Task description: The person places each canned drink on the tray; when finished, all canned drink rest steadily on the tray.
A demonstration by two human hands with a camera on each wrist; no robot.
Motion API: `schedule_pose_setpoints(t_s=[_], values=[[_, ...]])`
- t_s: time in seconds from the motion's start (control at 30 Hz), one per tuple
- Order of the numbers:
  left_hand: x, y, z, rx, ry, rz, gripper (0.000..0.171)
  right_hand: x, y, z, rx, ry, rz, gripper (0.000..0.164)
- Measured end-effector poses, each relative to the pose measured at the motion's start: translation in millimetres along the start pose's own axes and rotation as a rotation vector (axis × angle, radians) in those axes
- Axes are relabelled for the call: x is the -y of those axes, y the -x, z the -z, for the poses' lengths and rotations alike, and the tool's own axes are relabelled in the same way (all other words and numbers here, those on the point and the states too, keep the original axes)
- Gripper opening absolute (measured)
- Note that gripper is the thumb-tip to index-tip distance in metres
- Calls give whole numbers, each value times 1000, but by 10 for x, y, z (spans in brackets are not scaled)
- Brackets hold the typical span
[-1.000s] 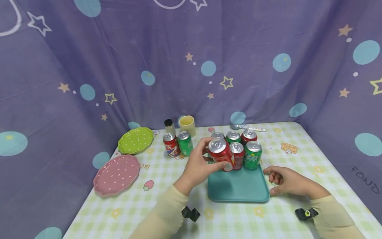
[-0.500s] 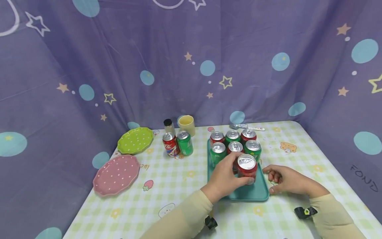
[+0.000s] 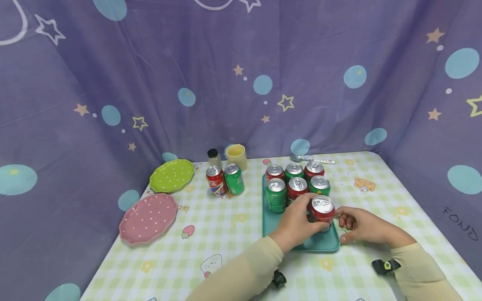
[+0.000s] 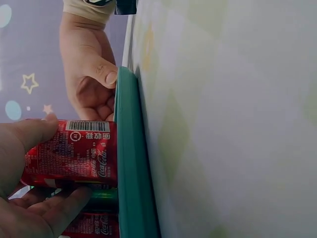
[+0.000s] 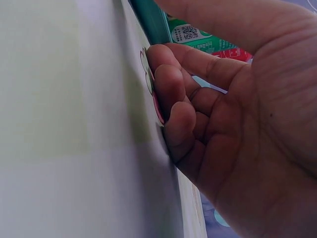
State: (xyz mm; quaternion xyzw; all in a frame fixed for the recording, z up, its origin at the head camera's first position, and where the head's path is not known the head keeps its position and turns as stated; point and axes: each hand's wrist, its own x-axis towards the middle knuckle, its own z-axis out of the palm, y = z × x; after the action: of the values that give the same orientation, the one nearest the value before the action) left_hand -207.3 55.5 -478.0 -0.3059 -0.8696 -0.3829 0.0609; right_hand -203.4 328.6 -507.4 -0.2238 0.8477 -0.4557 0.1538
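My left hand (image 3: 297,223) grips a red Coca-Cola can (image 3: 323,215), thumb on the near side and fingers behind. The can is upright over the front right of a teal tray (image 3: 270,228); in the left wrist view its base meets the tray's rim line. Behind it stand two rows of cans, among them a green can (image 3: 276,200), a red can (image 3: 297,190) and a green Sprite can (image 3: 320,184). My right hand (image 3: 363,228) rests at the tray's right edge, index fingertip and thumb at the rim, other fingers loosely curled.
Left of the tray stand another red can (image 3: 216,184) and green can (image 3: 234,182), with a black-capped jar (image 3: 214,159) and a yellow cup (image 3: 236,156) behind. A green plate (image 3: 171,175) and pink plate (image 3: 148,219) lie far left. A spoon (image 3: 316,160) lies at the back.
My left hand has carried the red can rightward and toward me, from over the cans' front row to the tray's front right corner. My right hand has stayed at the tray's edge.
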Motion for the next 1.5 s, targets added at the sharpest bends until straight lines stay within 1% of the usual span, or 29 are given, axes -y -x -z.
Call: schedule_pose_setpoints(t_s=[0.17,0.37,0.47,0.73,0.9,1.13,1.2,1.3,1.4,1.5], values=[[-24,-22,-63,-31,-61,8,77,15,-1,-3,-8,-1,7,62],[-45,-29,-110,-60,-71,19,79,21,-2,-2,-8,5,-1,56],[-49,-37,-126,-63,-76,23,78,20,-1,-4,-5,8,-7,55],[-66,-44,-139,-56,-134,28,79,-24,4,0,-13,24,6,52],[-71,-34,-146,-61,-138,24,78,-35,0,0,-8,14,-2,54],[-77,-19,-139,-64,-160,22,82,-34,10,-10,-5,5,12,54],[-87,-13,-97,-59,-162,18,82,-25,12,-12,-3,2,13,54],[-104,-11,36,-61,-136,8,79,-6,12,-11,0,0,10,54],[-100,-26,241,-68,-50,-10,73,2,9,-9,-3,10,6,54],[-64,-35,498,-81,68,-34,67,-9,6,-11,-6,18,6,55]])
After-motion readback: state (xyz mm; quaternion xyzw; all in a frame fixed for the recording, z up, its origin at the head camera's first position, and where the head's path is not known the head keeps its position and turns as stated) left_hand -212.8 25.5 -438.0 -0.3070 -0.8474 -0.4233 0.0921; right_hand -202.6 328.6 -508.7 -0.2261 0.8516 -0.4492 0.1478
